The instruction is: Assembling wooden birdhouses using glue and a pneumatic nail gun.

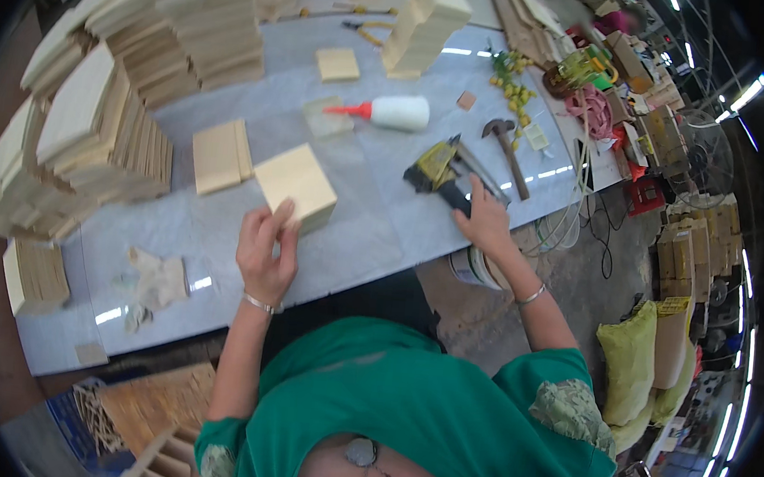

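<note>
My left hand (269, 252) grips the near edge of a small pale wooden box (297, 182), thumb and fingers closed at its corner. The box rests on the table with a flat square face up. To the right, my right hand (488, 220) is closed at the handle of a yellow and black nail gun (437, 168), which lies on the table. Beyond the box lies a white glue bottle (399, 112) with a red nozzle, pointing left. Thin wooden panels (221, 157) lie left of the box. A hammer (507, 154) lies right of the nail gun.
Tall stacks of wooden pieces (108, 127) crowd the table's left and far side. Another stack (421, 31) stands at the back, beside yellow-handled pliers (367, 31). A crumpled glove (159, 277) lies near left. A white bucket (472, 268) stands below the table's edge.
</note>
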`<state>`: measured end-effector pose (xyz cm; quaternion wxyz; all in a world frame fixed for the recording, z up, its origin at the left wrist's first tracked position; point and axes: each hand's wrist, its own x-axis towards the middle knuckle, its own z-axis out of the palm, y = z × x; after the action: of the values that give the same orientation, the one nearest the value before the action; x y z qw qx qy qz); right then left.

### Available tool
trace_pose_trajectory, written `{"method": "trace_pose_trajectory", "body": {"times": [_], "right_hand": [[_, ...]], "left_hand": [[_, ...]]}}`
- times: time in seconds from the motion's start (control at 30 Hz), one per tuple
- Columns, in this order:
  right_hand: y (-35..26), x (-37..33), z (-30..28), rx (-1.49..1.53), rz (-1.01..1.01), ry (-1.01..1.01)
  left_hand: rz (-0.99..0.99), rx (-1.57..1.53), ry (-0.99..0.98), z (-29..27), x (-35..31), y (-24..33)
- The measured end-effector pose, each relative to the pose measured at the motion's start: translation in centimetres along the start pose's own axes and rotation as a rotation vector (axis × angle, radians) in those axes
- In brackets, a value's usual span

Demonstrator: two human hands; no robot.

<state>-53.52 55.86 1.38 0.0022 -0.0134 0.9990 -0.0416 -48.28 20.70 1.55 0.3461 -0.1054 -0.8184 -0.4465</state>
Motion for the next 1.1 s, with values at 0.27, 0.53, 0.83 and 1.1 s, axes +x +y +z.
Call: {"method": "trace_pose_trajectory", "body": {"times": [0.27, 0.53, 0.83, 1.1], "right_hand": [[-2.8, 3.1, -2.3, -0.017, 0.009, -0.208], [-10.8, -0.8, -16.0, 0.712, 0.032, -0.43], [-16.7, -1.8, -19.1, 0.793, -0.009, -0.664], [-17.2, -1.6, -19.0, 0.767, -0.031, -0.677]], "left_hand": [[-0.028, -0.063, 0.053, 0.5, 0.0, -1.0], [-0.037, -0.078, 0.035, 0.2, -0.3, -0.7], [-0.029, -0.089, 0.05, 0.6, -0.2, -0.9], [0.003, -0.071, 0.058, 0.6, -0.2, -1.2]]}}
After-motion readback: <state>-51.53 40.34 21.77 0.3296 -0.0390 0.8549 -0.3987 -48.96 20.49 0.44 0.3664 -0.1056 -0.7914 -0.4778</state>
